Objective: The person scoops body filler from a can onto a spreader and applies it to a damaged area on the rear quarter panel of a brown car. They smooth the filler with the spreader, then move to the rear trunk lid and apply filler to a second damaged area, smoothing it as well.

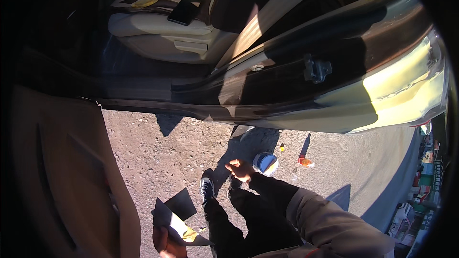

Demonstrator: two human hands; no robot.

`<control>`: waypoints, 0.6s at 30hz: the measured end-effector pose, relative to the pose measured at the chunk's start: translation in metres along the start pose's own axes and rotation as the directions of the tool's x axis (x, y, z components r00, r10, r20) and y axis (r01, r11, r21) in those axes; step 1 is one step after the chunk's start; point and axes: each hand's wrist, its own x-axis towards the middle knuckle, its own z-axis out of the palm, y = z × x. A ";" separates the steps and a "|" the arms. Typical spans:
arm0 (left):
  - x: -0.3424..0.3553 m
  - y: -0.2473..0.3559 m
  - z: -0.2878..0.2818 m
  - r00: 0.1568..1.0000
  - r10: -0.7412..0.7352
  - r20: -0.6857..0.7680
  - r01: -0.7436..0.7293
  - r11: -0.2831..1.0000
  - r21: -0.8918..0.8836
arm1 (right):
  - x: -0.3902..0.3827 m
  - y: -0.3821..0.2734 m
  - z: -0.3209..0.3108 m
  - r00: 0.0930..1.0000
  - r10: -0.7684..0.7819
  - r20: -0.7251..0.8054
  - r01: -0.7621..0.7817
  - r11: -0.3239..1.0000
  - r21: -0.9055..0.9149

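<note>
Dark folded sheet [178, 217] is gripped in left hand [165, 243], low beside open car door [67, 177]. Right hand [239, 169] is clenched near blue-lidded tub [266, 163] on gravel ground [158, 157]. Door sill [201, 110] untouched; sheet not yet applied.

The right arm is covered to the wrist by a long brown jacket sleeve [330, 222], creased at the elbow and darkened in shadow toward the cuff. The legs are clad in dark trousers [239, 220]. A dark lace-up sneaker [206, 188] with pale laces is worn on one foot.
</note>
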 end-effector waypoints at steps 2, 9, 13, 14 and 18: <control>0.008 -0.013 -0.023 0.999 -0.016 -0.042 0.016 1.000 0.011 | 0.085 0.040 -0.047 0.986 -0.086 -0.141 -0.030 0.743 -0.668; 0.017 -0.051 -0.097 0.988 -0.134 -0.076 0.130 0.990 -0.052 | 0.226 0.073 -0.134 0.727 -0.429 -0.537 -0.108 0.700 -0.706; 0.021 -0.057 -0.107 0.993 -0.115 -0.037 0.112 0.991 -0.071 | 0.224 0.063 -0.120 0.796 -0.345 -0.498 -0.166 0.666 -0.727; 0.022 -0.054 -0.105 0.992 -0.116 -0.055 0.109 0.987 -0.117 | 0.211 0.066 -0.104 0.753 -0.400 -0.522 -0.181 0.637 -0.749; 0.023 -0.026 -0.078 0.986 -0.164 -0.014 0.161 0.979 -0.125 | 0.112 0.077 -0.043 0.899 -0.268 -0.348 0.001 0.793 -0.609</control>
